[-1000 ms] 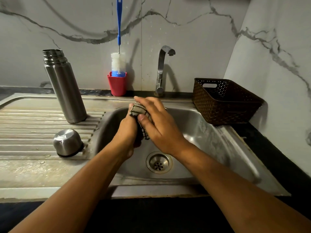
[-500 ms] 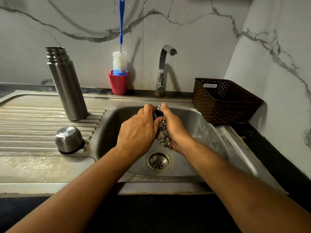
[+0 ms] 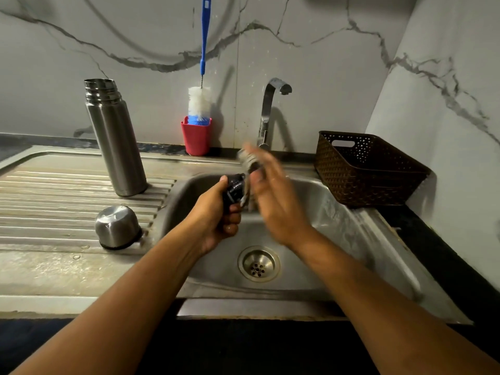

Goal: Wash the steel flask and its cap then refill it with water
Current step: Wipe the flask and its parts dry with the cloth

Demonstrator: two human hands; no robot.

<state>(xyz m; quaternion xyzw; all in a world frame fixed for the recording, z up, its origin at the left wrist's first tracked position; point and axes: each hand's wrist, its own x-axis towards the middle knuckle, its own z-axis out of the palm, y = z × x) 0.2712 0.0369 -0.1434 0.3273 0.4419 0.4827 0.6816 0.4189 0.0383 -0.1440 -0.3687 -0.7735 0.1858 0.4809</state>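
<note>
Centre frame, over the sink basin: left hand clenched round black stopper; right hand blurred, fingers raised, cloth against them, grip we cannot tell. Both clear of basin walls. Steel flask upright, steel cap nearer us, left of frame on drainboard.

Both bare arms reach forward. The left hand curls its fingers round a small black stopper. The right hand is just beside it, too blurry to read.

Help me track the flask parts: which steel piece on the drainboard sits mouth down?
The short domed steel cap, resting rim down nearer the front. The tall flask behind it stands upright with its mouth open at the top.
</note>
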